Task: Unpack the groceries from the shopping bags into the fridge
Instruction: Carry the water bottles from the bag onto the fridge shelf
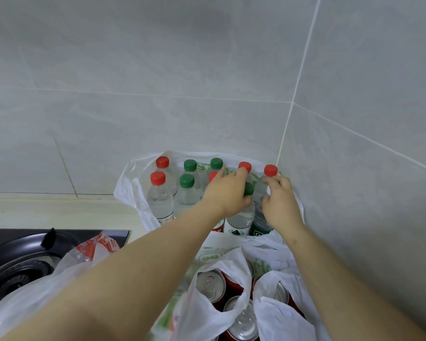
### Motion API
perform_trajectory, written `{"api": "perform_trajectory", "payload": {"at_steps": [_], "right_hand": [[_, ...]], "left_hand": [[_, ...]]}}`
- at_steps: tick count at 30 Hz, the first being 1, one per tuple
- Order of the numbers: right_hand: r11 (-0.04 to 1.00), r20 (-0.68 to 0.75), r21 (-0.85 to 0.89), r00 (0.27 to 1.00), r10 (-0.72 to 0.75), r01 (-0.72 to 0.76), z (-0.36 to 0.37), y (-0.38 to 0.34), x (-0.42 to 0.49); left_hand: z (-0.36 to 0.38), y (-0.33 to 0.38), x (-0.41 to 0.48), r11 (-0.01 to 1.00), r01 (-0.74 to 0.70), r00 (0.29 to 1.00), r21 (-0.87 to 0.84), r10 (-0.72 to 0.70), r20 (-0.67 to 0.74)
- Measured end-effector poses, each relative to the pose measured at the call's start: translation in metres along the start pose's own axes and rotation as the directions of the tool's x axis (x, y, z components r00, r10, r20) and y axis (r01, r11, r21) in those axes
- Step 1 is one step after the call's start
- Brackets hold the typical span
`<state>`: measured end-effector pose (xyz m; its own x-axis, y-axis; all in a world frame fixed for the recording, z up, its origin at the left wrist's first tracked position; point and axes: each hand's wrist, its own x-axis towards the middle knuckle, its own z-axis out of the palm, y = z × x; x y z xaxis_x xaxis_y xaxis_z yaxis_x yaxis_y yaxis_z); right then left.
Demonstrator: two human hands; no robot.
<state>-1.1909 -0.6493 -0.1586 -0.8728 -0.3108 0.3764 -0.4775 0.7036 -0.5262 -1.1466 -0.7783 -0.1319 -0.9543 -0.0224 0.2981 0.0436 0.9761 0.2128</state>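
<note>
Bags (pixel 273 254) on beige counter (pixel 59 210), grey-tiled wall (pixel 182 70) corner, hob (pixel 15 262) at L.

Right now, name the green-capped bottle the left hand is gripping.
The front green-capped bottle, its cap showing between the left hand's thumb and fingers; the other three green caps sit further left.

Both arms bare, stretched forward, converging. My left hand (pixel 228 193) is palm down on the front green-capped bottle (pixel 248 188), thumb hooked under its cap, fingers stretched past it. My right hand (pixel 280 201) is just right of that bottle, fingers and thumb curled inward; can't tell if it grips anything.
</note>
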Motion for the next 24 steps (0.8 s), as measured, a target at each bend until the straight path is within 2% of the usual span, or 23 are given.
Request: {"api": "perform_trajectory", "payload": {"at_steps": [3,7,10,16,17,20,24], "right_hand": [[0.998,-0.042,0.068,0.999,0.016,-0.013,-0.001,0.003,-0.005],[0.985,-0.036,0.168,0.999,0.034,-0.027,-0.001,0.004,-0.007],[0.972,-0.019,0.227,0.997,0.072,-0.066,0.0,0.008,-0.009],[0.932,-0.037,0.337,0.987,0.155,-0.134,-0.001,0.011,-0.012],[0.916,-0.018,0.37,0.984,0.176,-0.157,-0.001,0.011,-0.012],[0.87,0.042,0.451,0.979,0.201,-0.198,0.0,0.012,-0.013],[0.836,0.15,0.484,0.966,0.213,-0.259,0.004,0.012,-0.02]], "left_hand": [[0.011,0.005,-0.006,0.996,0.028,0.995,-0.09,-0.036,-0.088],[0.016,0.01,-0.01,0.956,0.107,0.986,-0.273,-0.137,-0.091],[0.016,0.012,-0.011,0.907,0.112,0.982,-0.407,-0.163,-0.095],[0.026,0.005,-0.014,0.862,0.151,0.974,-0.483,-0.214,-0.077],[0.027,0.004,-0.014,0.825,0.178,0.968,-0.536,-0.245,-0.055],[0.028,0.003,-0.017,0.611,0.284,0.936,-0.739,-0.343,0.076],[0.028,0.002,-0.02,0.541,0.331,0.93,-0.773,-0.328,0.168]]}}
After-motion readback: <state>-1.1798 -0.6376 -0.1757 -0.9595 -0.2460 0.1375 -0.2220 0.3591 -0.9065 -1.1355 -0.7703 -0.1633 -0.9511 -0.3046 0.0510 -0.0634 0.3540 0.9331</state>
